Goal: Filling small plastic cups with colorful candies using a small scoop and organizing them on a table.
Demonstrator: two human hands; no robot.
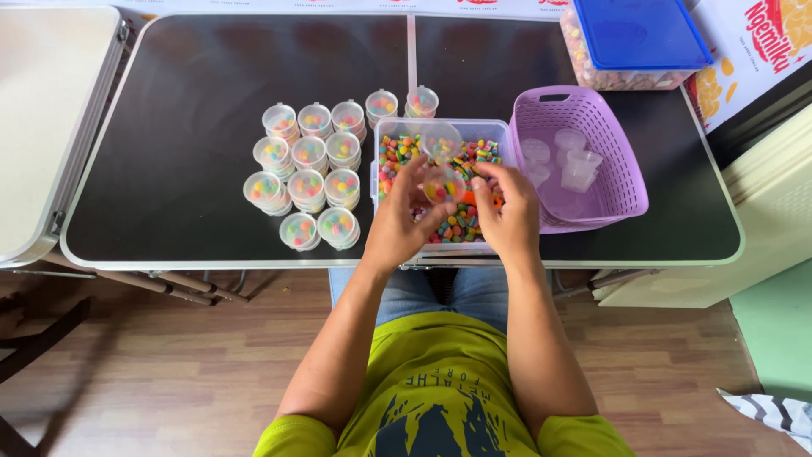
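My left hand point(397, 222) holds a small clear cup point(443, 184) part-filled with colourful candies, above a clear tub point(382, 129) of the same mixed candies. A round clear lid point(442, 140) sits tilted just above the cup, at my fingertips. My right hand point(507, 211) is close beside the cup over the tub, fingers bent down toward the candies and something orange; whether it grips anything I cannot tell.
Several lidded cups of candy point(309, 182) stand in rows left of the tub. A purple basket point(622, 182) with empty clear cups point(571, 161) is on the right. A blue-lidded container point(634, 38) sits at the back right. All rest on a black folding table point(178, 127).
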